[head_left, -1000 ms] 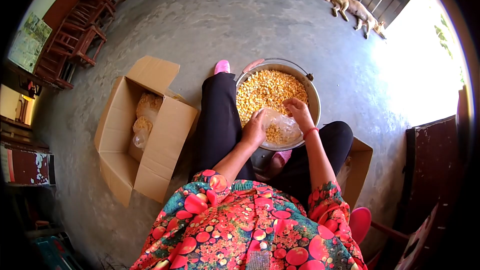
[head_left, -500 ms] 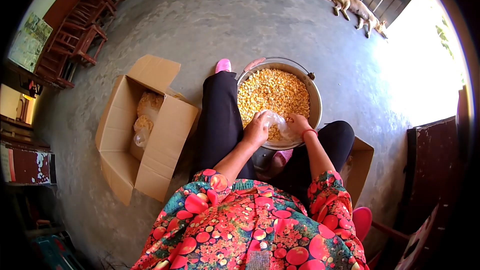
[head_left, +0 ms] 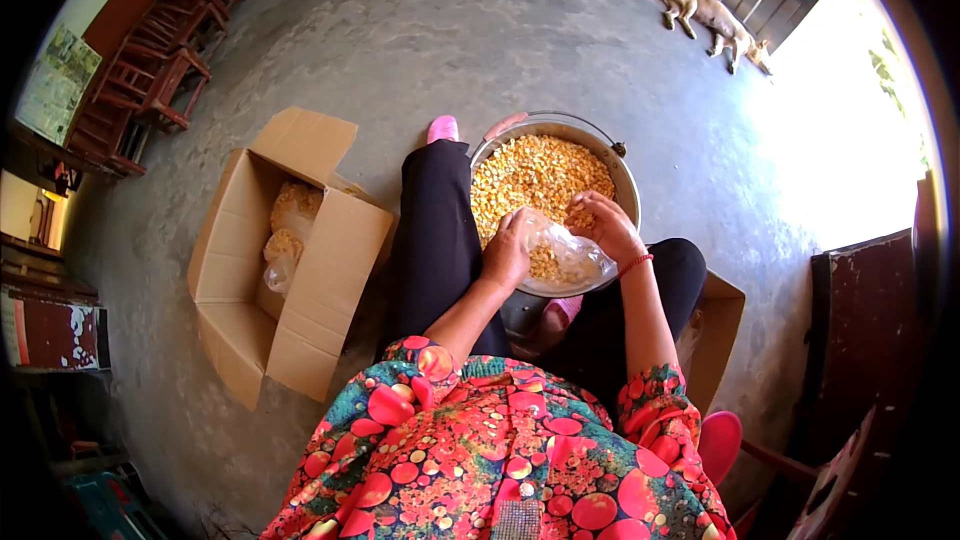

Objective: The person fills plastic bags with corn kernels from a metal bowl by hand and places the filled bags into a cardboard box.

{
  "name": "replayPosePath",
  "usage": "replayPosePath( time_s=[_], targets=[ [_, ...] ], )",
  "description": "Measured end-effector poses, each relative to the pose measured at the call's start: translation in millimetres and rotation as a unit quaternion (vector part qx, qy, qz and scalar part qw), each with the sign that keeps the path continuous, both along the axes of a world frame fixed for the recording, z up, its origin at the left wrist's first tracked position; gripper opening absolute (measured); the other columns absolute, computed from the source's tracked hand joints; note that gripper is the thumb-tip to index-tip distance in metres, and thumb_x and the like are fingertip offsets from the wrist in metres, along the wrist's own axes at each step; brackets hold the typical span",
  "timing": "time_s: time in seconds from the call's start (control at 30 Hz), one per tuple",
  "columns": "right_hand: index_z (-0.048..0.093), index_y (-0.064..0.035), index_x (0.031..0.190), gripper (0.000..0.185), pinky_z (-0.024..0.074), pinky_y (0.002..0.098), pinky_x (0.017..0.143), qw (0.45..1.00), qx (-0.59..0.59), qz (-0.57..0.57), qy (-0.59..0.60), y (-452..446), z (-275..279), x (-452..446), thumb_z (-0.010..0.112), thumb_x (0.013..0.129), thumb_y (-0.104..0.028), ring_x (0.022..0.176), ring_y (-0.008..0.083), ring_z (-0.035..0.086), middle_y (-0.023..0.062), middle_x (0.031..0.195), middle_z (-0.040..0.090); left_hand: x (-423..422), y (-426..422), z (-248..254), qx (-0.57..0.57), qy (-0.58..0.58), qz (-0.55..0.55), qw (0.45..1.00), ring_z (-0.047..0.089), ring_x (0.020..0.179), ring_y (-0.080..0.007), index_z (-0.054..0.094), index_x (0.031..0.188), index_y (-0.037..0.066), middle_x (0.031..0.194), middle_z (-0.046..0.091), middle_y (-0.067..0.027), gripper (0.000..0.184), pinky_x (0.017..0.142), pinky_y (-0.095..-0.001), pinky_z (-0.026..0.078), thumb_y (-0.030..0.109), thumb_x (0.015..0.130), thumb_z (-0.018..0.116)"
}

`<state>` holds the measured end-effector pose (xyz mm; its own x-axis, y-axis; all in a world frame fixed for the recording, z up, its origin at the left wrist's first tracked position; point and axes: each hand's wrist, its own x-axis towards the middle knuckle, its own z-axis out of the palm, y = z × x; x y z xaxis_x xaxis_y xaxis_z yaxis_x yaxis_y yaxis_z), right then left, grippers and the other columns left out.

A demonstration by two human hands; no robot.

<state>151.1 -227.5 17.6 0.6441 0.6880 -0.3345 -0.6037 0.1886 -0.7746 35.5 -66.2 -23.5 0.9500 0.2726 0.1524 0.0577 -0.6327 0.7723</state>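
A metal bucket [head_left: 628,185] stands between my knees, holding yellow corn kernels [head_left: 540,175]. Over its near side, my left hand [head_left: 507,252] grips the edge of a clear plastic bag [head_left: 585,258]. Some kernels show through or beside the plastic; which of the two I cannot tell. My right hand [head_left: 610,228], with a red band at the wrist, is at the corn just right of the bag. Its fingers are curled and their tips are close to the kernels; what they hold is hidden.
On my left an open cardboard box [head_left: 335,285] contains filled clear bags [head_left: 287,240]. Another cardboard box [head_left: 718,335] sits by my right knee. A dog [head_left: 705,15] lies near the bright doorway. Wooden chairs [head_left: 165,80] line the left wall.
My right hand has come off the bag and moved slightly up and right to the corn. The bag has spread out toward the right, still held by my left hand.
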Motion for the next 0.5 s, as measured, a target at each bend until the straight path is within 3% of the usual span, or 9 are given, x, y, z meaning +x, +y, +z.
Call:
replayPosePath(
  time_s=[0.07,0.2,0.27,0.37,0.43,0.47,0.5],
  targets=[
    [0.05,-0.0028,0.092,0.016,0.048,0.0291,0.067,0.997,0.001,0.063,-0.049,11.1,8.3,-12.4,0.044,0.081,-0.013,0.085,0.0162,0.054,0.0047,0.09,0.051,0.4,0.4,2.7,-0.001,-0.003,0.001,1.0,0.047,0.095,-0.0324,0.036,0.116,0.001,0.109,0.042,-0.0167,0.05,0.078,-0.0355,0.042,-0.005,0.066,0.043],
    [0.052,-0.002,0.097,0.021,0.0439,0.0246,0.067,0.961,-0.123,0.187,-0.163,25.8,8.9,-27.6,0.044,0.081,-0.013,0.08,0.0105,0.051,0.0033,0.085,0.054,-1.4,-0.2,8.1,-0.008,-0.012,-0.001,1.0,0.046,0.097,-0.0325,0.036,0.116,0.001,0.111,0.042,-0.0172,0.05,0.08,-0.0354,0.041,-0.006,0.067,0.042],
    [0.055,-0.0026,0.095,0.02,0.0429,0.0228,0.064,0.923,-0.213,0.135,-0.291,29.1,0.9,-26.9,0.046,0.079,-0.013,0.074,0.0086,0.05,0.0019,0.085,0.055,-1.3,0.6,2.8,-0.004,-0.013,-0.002,1.0,0.046,0.098,-0.0325,0.037,0.115,0.001,0.112,0.041,-0.0175,0.049,0.08,-0.0354,0.041,-0.006,0.067,0.042],
    [0.059,-0.005,0.088,0.016,0.0436,0.024,0.063,0.923,-0.266,-0.015,-0.278,19.5,-36.7,-4.1,0.05,0.076,-0.013,0.07,0.0119,0.053,0.0016,0.079,0.059,-1.5,0.9,3.4,-0.012,-0.007,-0.003,1.0,0.045,0.1,-0.0329,0.037,0.115,0.001,0.112,0.041,-0.0183,0.05,0.083,-0.0348,0.039,-0.006,0.066,0.041],
    [0.06,-0.0072,0.087,0.016,0.0447,0.0288,0.066,0.847,-0.36,-0.065,-0.387,8.9,-68.4,13.1,0.049,0.076,-0.011,0.073,0.0205,0.057,0.0074,0.076,0.06,-1.9,0.3,4.4,-0.023,-0.001,-0.006,1.0,0.043,0.101,-0.0333,0.037,0.116,0.0,0.111,0.041,-0.0189,0.051,0.085,-0.0342,0.037,-0.007,0.065,0.04],
    [0.058,-0.0101,0.094,0.022,0.0441,0.0336,0.072,0.797,-0.396,-0.047,-0.454,1.1,-78.1,19.8,0.049,0.074,-0.01,0.082,0.0294,0.055,0.0145,0.088,0.057,-2.4,-0.3,4.5,-0.025,0.002,-0.011,1.0,0.043,0.101,-0.0332,0.038,0.115,0.001,0.111,0.041,-0.0189,0.05,0.085,-0.0342,0.037,-0.006,0.065,0.04],
    [0.058,-0.0101,0.094,0.022,0.0441,0.0336,0.072,0.797,-0.396,-0.047,-0.454,-3.2,-81.1,18.9,0.049,0.074,-0.01,0.082,0.0294,0.055,0.0145,0.088,0.057,-2.8,-0.6,4.7,-0.027,0.005,-0.016,1.0,0.043,0.101,-0.0332,0.038,0.115,0.001,0.111,0.041,-0.0189,0.05,0.085,-0.0342,0.037,-0.005,0.066,0.04]
  ],
)
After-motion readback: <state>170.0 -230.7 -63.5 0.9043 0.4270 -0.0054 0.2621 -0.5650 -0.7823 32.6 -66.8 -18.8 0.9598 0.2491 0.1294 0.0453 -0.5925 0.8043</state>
